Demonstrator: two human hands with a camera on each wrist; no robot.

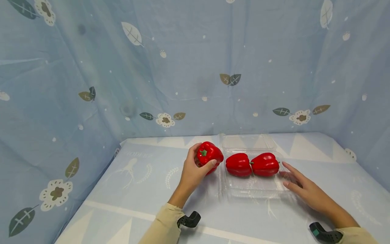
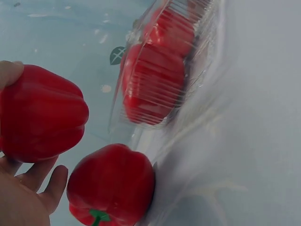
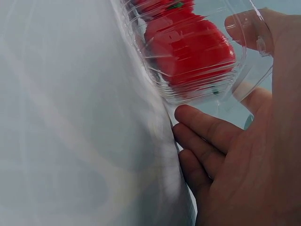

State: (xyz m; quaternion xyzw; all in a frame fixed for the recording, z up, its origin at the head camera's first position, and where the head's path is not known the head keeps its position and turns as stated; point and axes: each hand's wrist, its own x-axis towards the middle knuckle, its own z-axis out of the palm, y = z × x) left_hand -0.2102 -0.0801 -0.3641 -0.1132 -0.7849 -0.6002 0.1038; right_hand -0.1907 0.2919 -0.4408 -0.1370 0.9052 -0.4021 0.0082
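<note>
Two red peppers (image 1: pixel 251 164) lie inside the clear tray (image 1: pixel 255 188) on the counter (image 1: pixel 128 189). Your left grip (image 1: pixel 193 171) curls around a third pepper (image 1: pixel 209 154) just left of the tray; your right grip (image 1: pixel 300 184), fingers spread, touches the tray's right edge.

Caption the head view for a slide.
Left hand grips a red pepper beside a clear tray; right hand touches it.

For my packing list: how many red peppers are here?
4: one pepper in the left hand, a second pepper beside it, two more in the clear tray; others may hide.
</note>
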